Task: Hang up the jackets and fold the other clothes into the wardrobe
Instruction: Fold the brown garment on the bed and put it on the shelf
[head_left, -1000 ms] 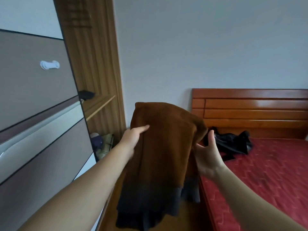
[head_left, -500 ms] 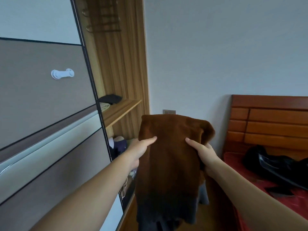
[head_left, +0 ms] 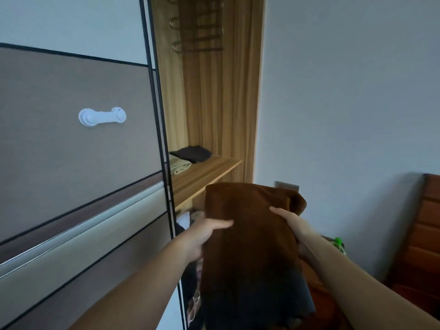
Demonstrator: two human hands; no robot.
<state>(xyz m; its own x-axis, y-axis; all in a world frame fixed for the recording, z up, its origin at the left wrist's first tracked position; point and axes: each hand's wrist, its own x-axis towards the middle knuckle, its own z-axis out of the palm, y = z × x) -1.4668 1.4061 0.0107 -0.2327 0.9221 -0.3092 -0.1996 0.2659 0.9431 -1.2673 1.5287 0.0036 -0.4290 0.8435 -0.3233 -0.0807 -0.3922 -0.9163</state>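
A folded brown garment (head_left: 250,234) with a dark lower part hangs between my hands in front of the open wardrobe. My left hand (head_left: 204,234) grips its left edge, thumb on top. My right hand (head_left: 289,221) grips its right edge, fingers curled round the fold. Behind it the wooden shelf (head_left: 202,173) of the wardrobe carries a folded black garment (head_left: 191,153) and a folded olive one (head_left: 178,166). Empty hangers (head_left: 197,27) hang high in the wardrobe.
The sliding wardrobe door (head_left: 76,151) with a white handle (head_left: 102,117) fills the left side. More clothes lie in the compartment below the shelf (head_left: 190,216). A wooden headboard (head_left: 426,234) stands at the right edge, with a green-capped bottle (head_left: 338,244) beside it.
My view has turned left from the bed to the wardrobe. The brown garment has come closer to the shelf, and my right hand has closed round its right edge.
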